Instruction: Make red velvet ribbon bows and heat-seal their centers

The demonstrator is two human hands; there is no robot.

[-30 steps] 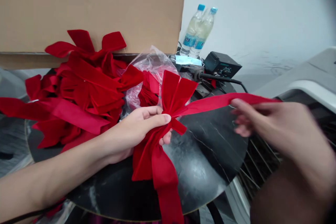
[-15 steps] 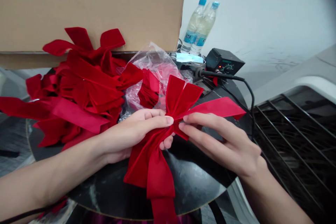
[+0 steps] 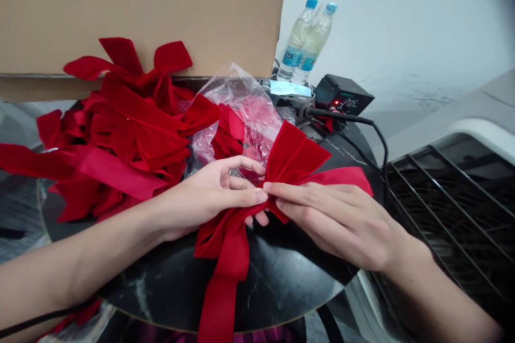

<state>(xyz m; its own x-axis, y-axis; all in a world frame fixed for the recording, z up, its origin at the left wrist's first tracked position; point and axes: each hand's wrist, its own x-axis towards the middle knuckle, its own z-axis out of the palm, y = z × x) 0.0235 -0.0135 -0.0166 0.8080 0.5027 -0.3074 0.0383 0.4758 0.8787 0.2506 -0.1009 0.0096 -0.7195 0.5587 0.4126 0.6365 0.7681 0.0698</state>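
Between my two hands, above the black round table (image 3: 289,273), is a red velvet bow (image 3: 295,153). My left hand (image 3: 225,187) pinches its gathered middle from the left, thumb on top and fingertips showing underneath. From the other side, my right hand (image 3: 341,220) grips the same knot, its fingertips touching my left thumb. Two loops fan out toward the upper right, and one tail stretches right behind my right hand. A long tail (image 3: 219,300) hangs down past the table's front edge. The bow's centre is mostly covered by my fingers.
A heap of red bows (image 3: 132,123) lies at the left before a cardboard box (image 3: 140,10). Behind my hands is a clear plastic bag (image 3: 257,96) with red pieces. Two bottles (image 3: 300,43) and a black control box (image 3: 344,97) with a cable stand farther back. A slatted heater-like unit (image 3: 450,225) is at right.
The bow has turned, its upper loops swinging right and the hanging tail shifting left. My right fingers have moved left onto the knot, against my left thumb.
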